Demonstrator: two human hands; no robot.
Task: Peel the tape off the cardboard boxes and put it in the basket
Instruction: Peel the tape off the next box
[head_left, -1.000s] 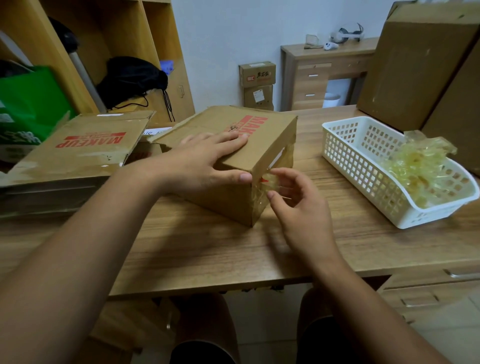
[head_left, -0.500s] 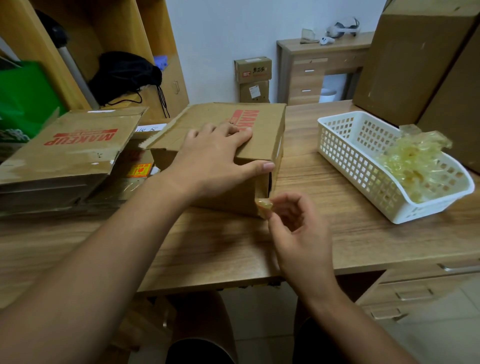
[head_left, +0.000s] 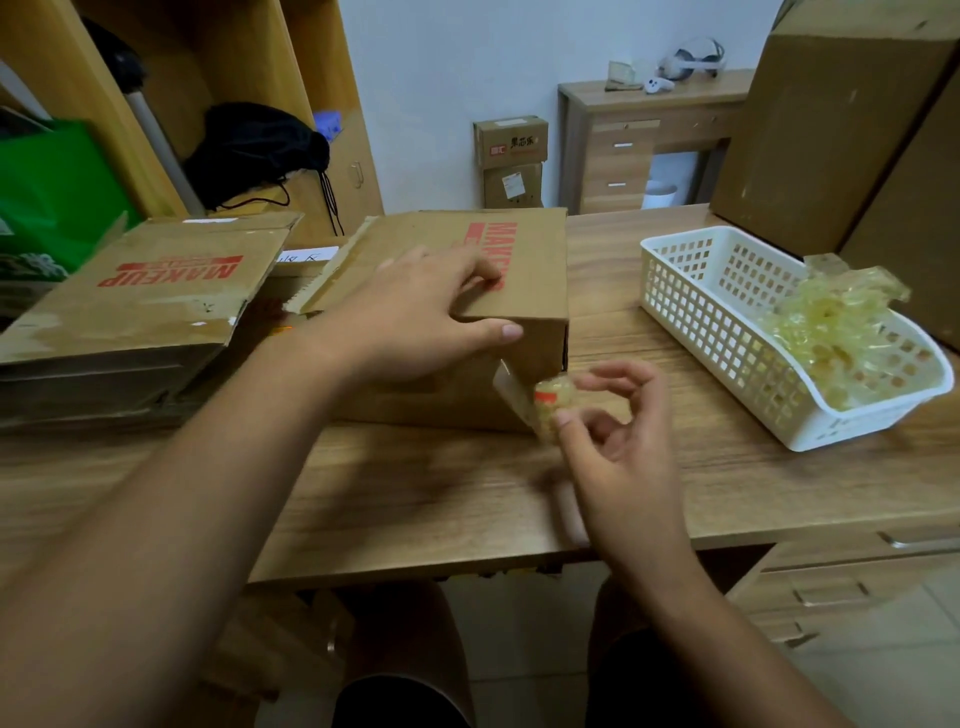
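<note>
- The cardboard box (head_left: 530, 270) with red lettering sits on the worktop (head_left: 415, 493); the left hand (head_left: 415, 312) lies flat on its top, fingers spread and thumb over the front edge, pressing it down rather than gripping it
- The right hand (head_left: 618, 441) is just in front of the box's near right corner, thumb and forefinger pinching a crumpled, yellowish length of tape (head_left: 543, 408), with the other fingers fanned loosely
- A pale strip runs from that wad up to the box's front face, so the tape appears to be attached there, though the picture is blurred at that spot
- The tape looks thin, light and limp, and it likely clings to itself and to skin; holding the bunched end close to the box should give the firmest grip, and a low, steady pull is less likely to snap it or tear the cardboard's surface
- The white basket (head_left: 691, 312) stands to the right, well apart from the box, with a heap of peeled tape (head_left: 826, 332) in its far end
- A second box (head_left: 156, 291) lies to the left
</note>
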